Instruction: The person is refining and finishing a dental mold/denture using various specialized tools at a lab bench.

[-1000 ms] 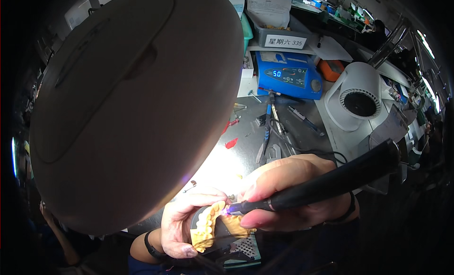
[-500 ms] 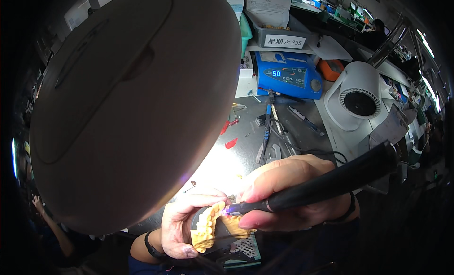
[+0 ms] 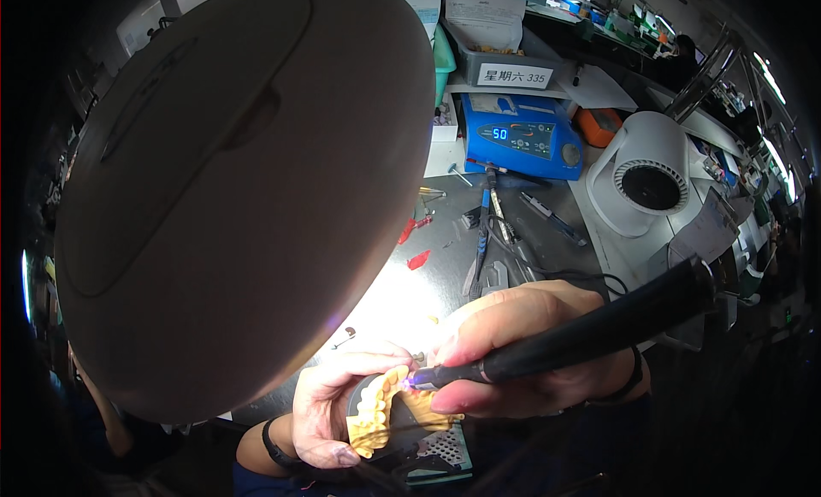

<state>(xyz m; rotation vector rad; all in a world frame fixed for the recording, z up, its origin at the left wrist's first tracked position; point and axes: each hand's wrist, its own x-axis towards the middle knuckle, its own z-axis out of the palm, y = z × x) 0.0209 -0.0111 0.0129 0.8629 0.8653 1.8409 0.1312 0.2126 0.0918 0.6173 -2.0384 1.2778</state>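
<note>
Near you, your left hand [image 3: 321, 405] grasps the yellow dental model [image 3: 371, 418] by its left side. Your right hand [image 3: 530, 311] pinches the black pen-shaped tool [image 3: 599, 328], its violet-lit tip [image 3: 416, 381] at the arch's far part. Barely anything has shifted this past second, so work seems settled there. Farther sits the blue control box [image 3: 517, 131].

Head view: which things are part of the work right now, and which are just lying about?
In use:
- yellow dental model, in the left hand
- black pen-shaped tool, in the right hand

Apparently just lying about:
- red scrap
- slim tool
- grey bin
</note>
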